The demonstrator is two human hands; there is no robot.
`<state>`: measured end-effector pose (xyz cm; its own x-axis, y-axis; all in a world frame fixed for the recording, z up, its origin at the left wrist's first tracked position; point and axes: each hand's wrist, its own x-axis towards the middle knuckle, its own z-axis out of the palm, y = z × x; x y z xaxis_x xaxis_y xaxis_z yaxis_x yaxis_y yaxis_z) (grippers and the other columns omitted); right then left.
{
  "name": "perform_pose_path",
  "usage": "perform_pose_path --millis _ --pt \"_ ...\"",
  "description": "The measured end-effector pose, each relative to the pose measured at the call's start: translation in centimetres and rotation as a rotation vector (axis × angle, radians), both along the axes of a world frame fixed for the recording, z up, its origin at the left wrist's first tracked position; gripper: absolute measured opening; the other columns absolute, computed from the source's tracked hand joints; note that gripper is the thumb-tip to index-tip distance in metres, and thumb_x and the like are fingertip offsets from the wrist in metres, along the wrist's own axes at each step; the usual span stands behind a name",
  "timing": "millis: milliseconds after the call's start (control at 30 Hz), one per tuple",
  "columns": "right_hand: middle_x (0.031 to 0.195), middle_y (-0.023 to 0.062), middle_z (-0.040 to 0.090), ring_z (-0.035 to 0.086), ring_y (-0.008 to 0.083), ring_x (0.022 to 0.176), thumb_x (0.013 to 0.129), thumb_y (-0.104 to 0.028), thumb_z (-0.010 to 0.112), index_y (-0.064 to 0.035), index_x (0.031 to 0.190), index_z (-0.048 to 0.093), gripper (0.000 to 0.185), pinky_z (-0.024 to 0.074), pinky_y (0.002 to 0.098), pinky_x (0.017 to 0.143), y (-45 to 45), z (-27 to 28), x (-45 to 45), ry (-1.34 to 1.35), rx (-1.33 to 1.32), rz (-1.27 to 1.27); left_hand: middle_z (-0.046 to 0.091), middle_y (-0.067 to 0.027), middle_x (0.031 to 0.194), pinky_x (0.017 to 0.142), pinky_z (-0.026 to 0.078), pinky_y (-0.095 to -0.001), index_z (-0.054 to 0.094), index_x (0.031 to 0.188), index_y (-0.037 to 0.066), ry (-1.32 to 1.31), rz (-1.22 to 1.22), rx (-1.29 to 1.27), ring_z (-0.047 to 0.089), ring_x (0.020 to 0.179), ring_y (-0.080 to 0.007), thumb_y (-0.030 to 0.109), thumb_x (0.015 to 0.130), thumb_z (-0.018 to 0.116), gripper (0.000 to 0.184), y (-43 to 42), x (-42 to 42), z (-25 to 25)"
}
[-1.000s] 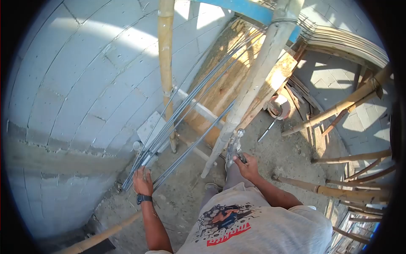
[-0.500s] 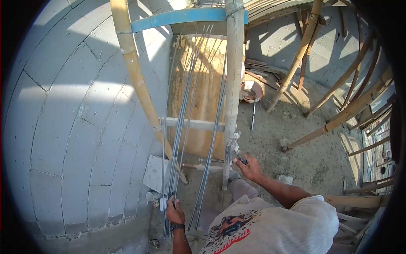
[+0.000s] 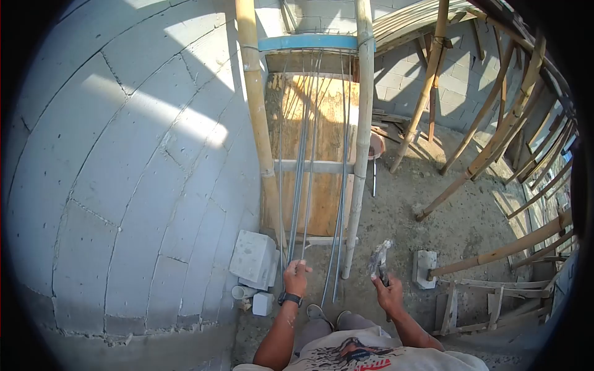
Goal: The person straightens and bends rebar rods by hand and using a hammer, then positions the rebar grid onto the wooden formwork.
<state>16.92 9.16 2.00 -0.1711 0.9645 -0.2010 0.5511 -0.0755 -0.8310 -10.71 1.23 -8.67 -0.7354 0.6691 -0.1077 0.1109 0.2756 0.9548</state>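
Long thin steel rods (image 3: 301, 179) lean lengthwise over a crossbar between two bamboo poles. My left hand (image 3: 297, 276), with a dark watch on the wrist, is closed around the lower end of some of these rods. More rods (image 3: 341, 229) run down to its right, apart from the hand. My right hand (image 3: 389, 295) grips what looks like a hammer (image 3: 378, 258) by its dark handle. The tool's head is smeared pale grey and points up and away from me, right of the bamboo pole (image 3: 361, 142), not touching it.
A grey block wall (image 3: 142, 185) rises on the left, with pale blocks (image 3: 252, 253) at its foot. A plywood sheet (image 3: 315, 204) lies behind the rods. A bucket (image 3: 376, 146) and slanting bamboo props (image 3: 458, 182) stand on the right. A block (image 3: 424, 269) sits near my right hand.
My right hand has drawn the tool back from the bamboo pole, to the right and nearer my body. My left hand stays at the rods, a little higher along them. The view has shifted.
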Motion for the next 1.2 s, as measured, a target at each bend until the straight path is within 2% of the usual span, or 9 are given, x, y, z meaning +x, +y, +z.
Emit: perform_pose_path --millis 67,167,233,400,500,700,833,1000,1200 --pt "0.056 0.0001 0.043 0.038 0.0103 0.056 0.086 -0.031 0.071 -0.0019 0.068 0.052 0.039 0.0336 0.0331 0.050 -1.9 0.7 1.2 -0.012 0.008 0.044 0.071 -0.0053 0.077 0.058 0.043 -0.0254 0.069 0.102 0.003 -0.068 -0.039 0.040 0.055 0.064 -0.0079 0.033 0.096 0.056 0.033 -0.2 0.1 0.2" --pt "0.056 0.0049 0.044 0.040 0.0129 0.055 0.086 -0.037 0.069 -0.0009 0.072 0.056 0.041 0.0358 0.0353 0.051 -4.8 0.2 3.2 -0.070 -0.060 0.092 0.069 -0.0047 0.080 0.052 0.040 -0.0228 0.067 0.107 0.002 -0.275 -0.078 -0.087 0.053 0.059 -0.0075 0.033 0.096 0.056 0.036 -0.3 0.6 5.0" --pt "0.055 0.0078 0.046 0.042 0.0148 0.054 0.086 -0.041 0.068 -0.0008 0.074 0.059 0.043 0.0375 0.0368 0.051 -7.2 -1.6 4.0 -0.069 -0.117 0.112 0.070 -0.0063 0.083 0.042 0.037 -0.0270 0.068 0.112 0.005 -0.320 -0.096 -0.037 0.046 0.048 -0.0087 0.036 0.094 0.053 0.038 -0.3 -0.1 3.0" --pt "0.055 0.0066 0.044 0.039 0.0135 0.055 0.085 -0.041 0.071 0.0007 0.073 0.057 0.045 0.0361 0.0367 0.051 -13.1 -3.1 4.6 -0.016 -0.204 0.128 0.064 -0.0030 0.084 0.040 0.032 -0.0221 0.066 0.117 0.008 -0.495 -0.146 -0.042 0.041 0.046 -0.0061 0.036 0.095 0.053 0.038 -0.9 -0.9 7.9" --pt "0.060 0.0142 0.055 0.051 0.0217 0.053 0.086 -0.043 0.067 -0.0018 0.082 0.064 0.041 0.0419 0.0385 0.054 -15.6 -2.7 3.7 -0.159 -0.234 0.164 0.061 -0.0020 0.084 0.040 0.030 -0.0212 0.065 0.117 0.007 -0.621 -0.155 -0.010 0.039 0.047 -0.0045 0.035 0.094 0.054 0.038 -0.8 -1.6 8.6" --pt "0.063 0.0167 0.059 0.059 0.0252 0.057 0.085 -0.043 0.069 -0.0021 0.084 0.065 0.041 0.0449 0.0395 0.056 -19.8 -2.5 -1.5 -0.203 -0.315 0.098 0.056 0.0022 0.080 0.041 0.030 -0.0208 0.057 0.129 0.005 -0.836 -0.206 0.028 0.040 0.048 -0.0034 0.036 0.097 0.057 0.044 -0.7 -1.4 9.5" --pt "0.057 0.0065 0.047 0.043 0.0141 0.056 0.083 -0.034 0.073 0.0002 0.075 0.058 0.038 0.0385 0.0342 0.052 -22.4 -1.5 -6.7 -0.086 -0.385 -0.121 0.056 0.0030 0.078 0.042 0.031 -0.0206 0.052 0.132 0.004 -0.908 -0.241 0.039 0.041 0.048 -0.0035 0.035 0.098 0.056 0.046 -0.7 -1.7 11.4" --pt "0.057 0.0037 0.049 0.043 0.0115 0.055 0.084 -0.026 0.072 -0.0002 0.076 0.060 0.030 0.0378 0.0320 0.051 -22.6 -1.4 -10.4 -0.010 -0.331 -0.199 0.054 0.0031 0.077 0.042 0.031 -0.0208 0.050 0.133 0.004 -0.980 -0.241 0.026 0.041 0.047 -0.0035 0.035 0.099 0.056 0.047 -0.4 -1.3 12.6" --pt "0.057 0.0008 0.048 0.041 0.0088 0.055 0.085 -0.022 0.072 -0.0005 0.073 0.058 0.028 0.0358 0.0299 0.050 -21.3 -2.0 -9.3 0.004 -0.197 -0.289 0.053 0.0031 0.076 0.042 0.031 -0.0205 0.049 0.135 0.004 -1.007 -0.237 0.040 0.039 0.047 -0.0029 0.036 0.098 0.057 0.050 0.5 0.9 13.7"
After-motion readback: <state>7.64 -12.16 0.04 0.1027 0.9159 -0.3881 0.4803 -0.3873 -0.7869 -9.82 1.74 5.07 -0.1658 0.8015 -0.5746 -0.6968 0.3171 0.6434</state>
